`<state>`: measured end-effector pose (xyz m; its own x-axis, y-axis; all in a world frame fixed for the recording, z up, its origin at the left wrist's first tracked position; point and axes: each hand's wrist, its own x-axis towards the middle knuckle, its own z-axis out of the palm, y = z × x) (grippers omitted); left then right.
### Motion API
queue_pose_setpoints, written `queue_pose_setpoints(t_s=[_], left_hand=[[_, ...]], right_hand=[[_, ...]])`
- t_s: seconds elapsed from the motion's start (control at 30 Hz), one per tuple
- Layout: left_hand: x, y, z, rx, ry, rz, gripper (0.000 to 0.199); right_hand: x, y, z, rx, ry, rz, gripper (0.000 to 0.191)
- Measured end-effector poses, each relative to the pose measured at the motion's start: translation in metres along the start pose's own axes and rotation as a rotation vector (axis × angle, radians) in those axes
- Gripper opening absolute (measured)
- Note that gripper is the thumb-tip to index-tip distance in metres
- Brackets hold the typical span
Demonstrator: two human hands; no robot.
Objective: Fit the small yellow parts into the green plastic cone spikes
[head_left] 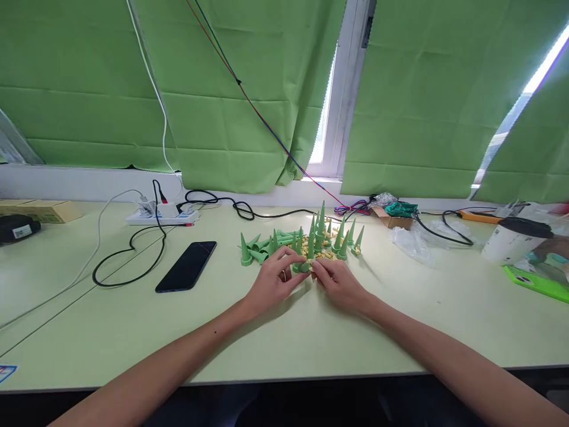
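A: What is the left grip doing?
B: The left hand is clamped on a green cone, thumb and fingers around it, just above the counter.
A: And the right?
B: The right hand has its fingertips right beside that cone's end. They are small and partly hidden here, so I cannot tell whether they pinch anything.
A: What lies just past the hands?
B: A heap of small yellowish pieces, with upright green cones standing among them. Other green cones lie on their sides to the left.
A: Further out?
B: On the left, a dark phone lies flat, with a white power strip behind it. On the right, there's a small cardboard box, then a lidded cup near a bright green case.
A: Behind it all?
B: Green curtains hang over the window.
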<state>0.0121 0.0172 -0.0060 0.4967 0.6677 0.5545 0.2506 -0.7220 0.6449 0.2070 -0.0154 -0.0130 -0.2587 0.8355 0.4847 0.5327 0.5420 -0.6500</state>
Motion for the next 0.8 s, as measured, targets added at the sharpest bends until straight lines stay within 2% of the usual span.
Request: queue_pose_setpoints(t_s=[0.13,0.3,0.43,0.6,0.8], left_hand=[[0.0000,0.0037,-0.0008,-0.052,-0.002,-0.120,0.026],[0.0012,0.0079,-0.0012,-0.123,0.009,-0.241,0.025],[0.0046,0.0085,-0.0030,-0.225,0.005,-0.324,0.033],[0.0065,0.0032,-0.0012,-0.333,-0.159,-0.453,0.054],[0.0040,-0.0011,0.0033,-0.497,-0.314,-0.533,0.058]], right_hand=[[0.0002,0.0005,0.0002,0.008,0.047,0.007,0.040],[0.0013,0.0003,-0.0012,0.039,0.130,-0.001,0.040],[0.0024,0.0005,-0.0015,0.005,0.139,-0.025,0.040],[0.0022,0.0022,-0.0015,-0.030,0.096,-0.049,0.040],[0.0009,0.0041,-0.0011,-0.010,0.023,-0.094,0.039]])
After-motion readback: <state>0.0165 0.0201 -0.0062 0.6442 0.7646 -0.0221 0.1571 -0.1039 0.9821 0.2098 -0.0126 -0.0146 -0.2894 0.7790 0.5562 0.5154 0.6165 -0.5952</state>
